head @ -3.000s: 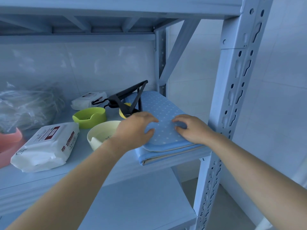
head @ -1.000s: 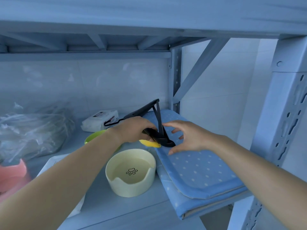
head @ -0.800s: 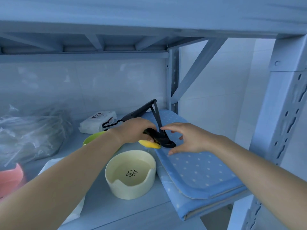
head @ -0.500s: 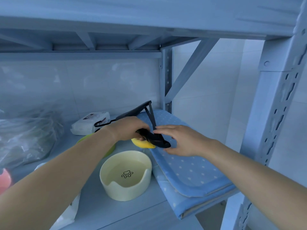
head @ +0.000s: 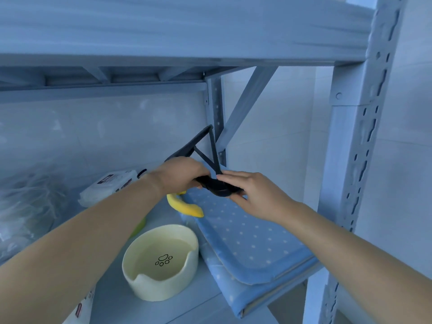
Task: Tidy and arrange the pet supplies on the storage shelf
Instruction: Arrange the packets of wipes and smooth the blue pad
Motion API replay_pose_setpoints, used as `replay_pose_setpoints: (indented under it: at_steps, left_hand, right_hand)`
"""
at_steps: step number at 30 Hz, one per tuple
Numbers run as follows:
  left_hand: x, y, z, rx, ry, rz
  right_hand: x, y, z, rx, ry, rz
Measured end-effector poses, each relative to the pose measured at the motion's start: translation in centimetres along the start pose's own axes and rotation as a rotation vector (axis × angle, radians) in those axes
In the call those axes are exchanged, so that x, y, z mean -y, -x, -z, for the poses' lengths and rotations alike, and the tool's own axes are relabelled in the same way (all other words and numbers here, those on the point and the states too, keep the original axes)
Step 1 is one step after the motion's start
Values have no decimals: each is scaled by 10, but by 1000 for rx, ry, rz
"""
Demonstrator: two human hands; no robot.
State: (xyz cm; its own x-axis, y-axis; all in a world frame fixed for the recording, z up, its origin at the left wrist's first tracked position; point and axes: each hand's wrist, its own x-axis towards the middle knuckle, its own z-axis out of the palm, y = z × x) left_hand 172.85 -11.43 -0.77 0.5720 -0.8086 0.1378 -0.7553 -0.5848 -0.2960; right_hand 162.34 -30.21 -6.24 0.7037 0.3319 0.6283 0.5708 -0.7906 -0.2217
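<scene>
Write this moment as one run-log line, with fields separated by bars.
left hand: grips black strap harness | right hand: pinches harness | harness: over blue white-dotted fabric mat

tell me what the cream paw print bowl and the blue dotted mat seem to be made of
Cream bowl: likely glazed ceramic, possibly melamine; thick wall, smooth rim with a soft sheen.
Blue dotted mat: fabric, matte, probably padded; it lies folded with soft rounded edges and a stitched border.

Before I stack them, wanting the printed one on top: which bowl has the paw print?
The cream bowl at the front, beside the blue mat; the green bowl behind it shows none.
</scene>
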Motion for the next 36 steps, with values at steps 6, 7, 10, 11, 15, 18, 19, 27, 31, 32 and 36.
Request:
replay_pose_setpoints:
  at_steps: [6,7,10,11,15,18,19,27,31,32,36]
  left_hand:
    - [-47,-25,-2,-17,-84,-135]
    - [-52,-27,-4,-20,-71,-143]
    - [-58,-28,-14,-10,25,-133]
    - [-58,-26,-17,-4,75,-108]
    - [-55,-18,-32,-22,188,-22]
    - [-55,-16,-36,-47,250,9]
    - [-56,-16,-36,-50,263,18]
    - [-50,-15,-30,-25,314,17]
    - [-42,-15,-29,-2,272,23]
    - [-43,-17,-28,17,251,22]
    - [-46,-25,-26,53,197,15]
  right_hand:
    - [-26,53,18,-34,-74,-90]
    - [-31,60,19,-5,-86,-124]
    - [-42,72,18,121,-74,-207]
    - [-44,73,17,154,-76,-216]
    - [-47,71,15,214,-139,-203]
    - [-46,62,16,214,-122,-205]
    - [-46,58,15,212,-120,-200]
    - [-58,44,19,309,-150,-270]
    - [-54,34,23,313,-74,-270]
    - [-51,31,22,302,-65,-263]
    - [-39,27,7,208,-61,-229]
